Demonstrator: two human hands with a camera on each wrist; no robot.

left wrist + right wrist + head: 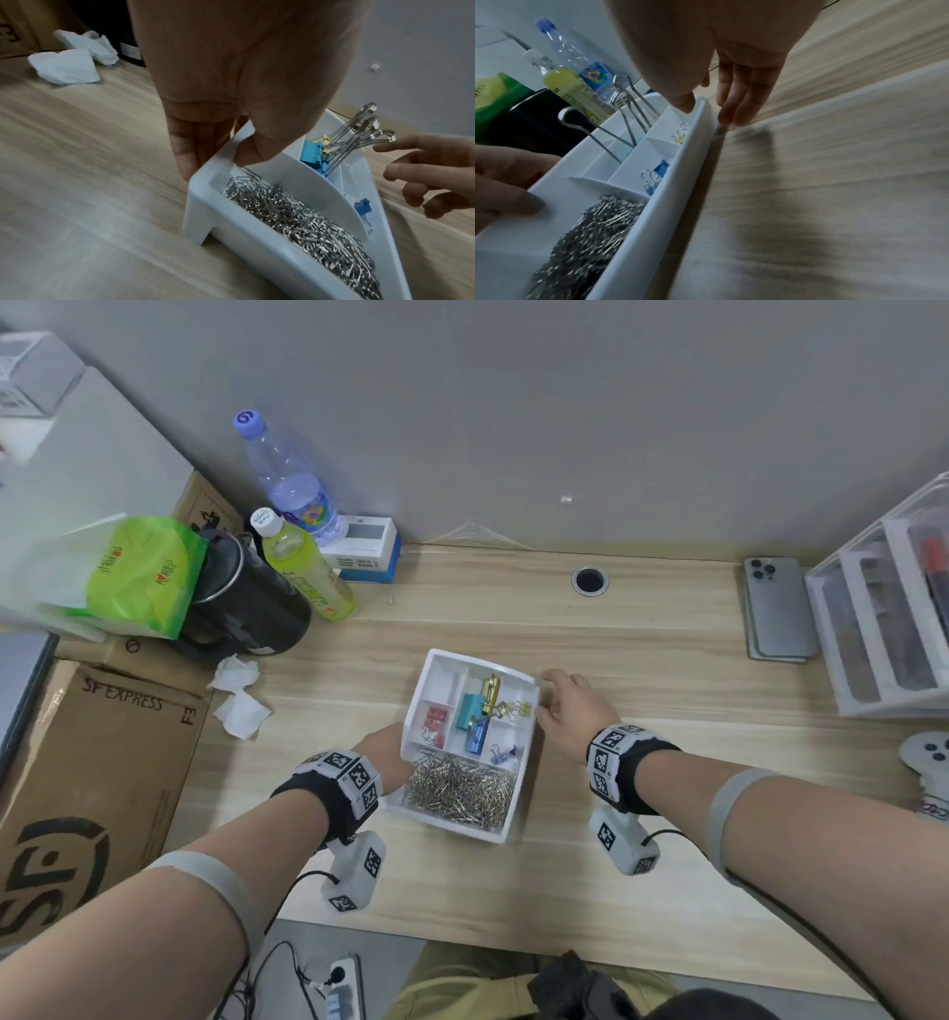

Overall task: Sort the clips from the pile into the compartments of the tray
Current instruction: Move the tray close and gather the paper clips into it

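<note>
The white compartment tray (506, 837) stands mid-table. Its near compartment holds a heap of silver paper clips (457, 793). Behind that lie small red clips (435, 719), a large teal binder clip (468, 711), a gold one (492, 691), a blue one (476, 738) and a small blue clip (497, 755). My left hand (385, 752) pinches the tray's left wall (200, 203), thumb inside, fingers outside. My right hand (570, 706) hovers at the tray's right rim (670, 192) with relaxed, empty fingers (736, 101). No loose clips show on the table.
Two bottles (303, 557), a black kettle (246, 608) and a green bag (138, 572) crowd the back left beside a cardboard box (87, 788) and crumpled tissues (239, 695). A phone (778, 608) and clear drawer unit (893, 608) stand at the right.
</note>
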